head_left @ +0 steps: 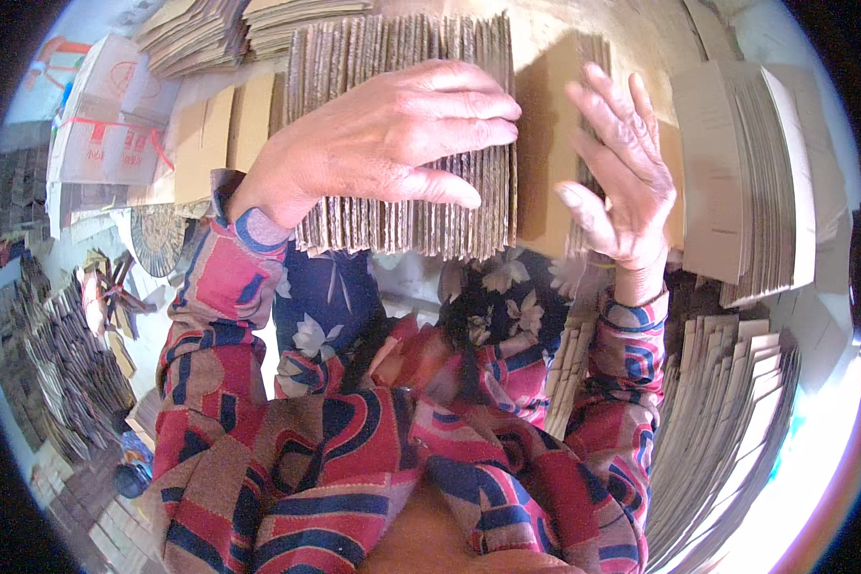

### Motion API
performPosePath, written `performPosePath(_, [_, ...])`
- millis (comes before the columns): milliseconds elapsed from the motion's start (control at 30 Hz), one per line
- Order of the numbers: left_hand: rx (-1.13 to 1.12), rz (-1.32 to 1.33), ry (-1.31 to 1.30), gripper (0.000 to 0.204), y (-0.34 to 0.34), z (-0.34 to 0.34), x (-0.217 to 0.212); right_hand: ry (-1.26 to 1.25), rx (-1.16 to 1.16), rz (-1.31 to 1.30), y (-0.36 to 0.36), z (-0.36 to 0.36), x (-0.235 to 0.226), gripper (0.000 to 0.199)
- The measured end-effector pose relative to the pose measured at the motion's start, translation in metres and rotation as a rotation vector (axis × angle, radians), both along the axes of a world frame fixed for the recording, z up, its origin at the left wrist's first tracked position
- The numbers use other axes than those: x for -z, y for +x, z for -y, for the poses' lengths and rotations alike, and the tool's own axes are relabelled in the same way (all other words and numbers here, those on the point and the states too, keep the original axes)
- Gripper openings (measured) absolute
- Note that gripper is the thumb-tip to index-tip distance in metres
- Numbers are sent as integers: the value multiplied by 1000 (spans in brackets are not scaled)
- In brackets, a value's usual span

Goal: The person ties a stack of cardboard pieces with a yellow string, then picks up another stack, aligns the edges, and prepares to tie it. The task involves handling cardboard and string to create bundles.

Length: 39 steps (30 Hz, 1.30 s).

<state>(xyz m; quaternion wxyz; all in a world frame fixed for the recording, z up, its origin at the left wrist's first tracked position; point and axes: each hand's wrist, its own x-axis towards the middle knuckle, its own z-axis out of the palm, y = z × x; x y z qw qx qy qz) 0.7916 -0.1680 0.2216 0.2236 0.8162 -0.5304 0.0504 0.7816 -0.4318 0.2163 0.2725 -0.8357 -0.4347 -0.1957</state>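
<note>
A wide row of brown corrugated cardboard pieces stands on edge in front of me, corrugated edges upward. My left hand lies across the top of this row, fingers stretched to the right and thumb apart, gripping nothing. To the right of the row is a flat brown cardboard face, with a thin bundle of cardboard edges beside it. Over that bundle my right hand is raised with fingers and thumb spread, its palm turned toward the row. Whether it touches the bundle I cannot tell.
Folded cardboard stacks lie at the far left. A white printed carton with a red strap stands at the left. More cardboard stands at the right and lower right. Bundles sit on the lower left floor.
</note>
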Motion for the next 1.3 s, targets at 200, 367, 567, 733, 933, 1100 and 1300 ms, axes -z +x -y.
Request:
performPosePath(200, [-68, 34, 41, 62, -7, -8, 2, 352, -161, -142, 16, -7, 23, 29])
performPosePath(367, [-57, 56, 69, 66, -6, -12, 4, 181, -139, -203, 13, -8, 15, 30])
performPosePath(567, [-63, 81, 58, 73, -5, -12, 3, 49, -137, -150, 15, -8, 11, 32])
performPosePath(733, [-62, 93, 81, 71, -5, -13, 4, 34, -133, -141, 15, -4, 13, 31])
performPosePath(933, [-62, 66, 70, 67, -6, -14, 2, 70, -133, -158, 15, -5, 14, 29])
performPosePath(1100, [-65, 60, 53, 65, -5, -13, 3, -3, -129, -112, 14, -12, 7, 34])
performPosePath(1300, [-60, 44, 41, 64, -6, -12, 1, 101, -152, -77, 14, -17, 7, 28])
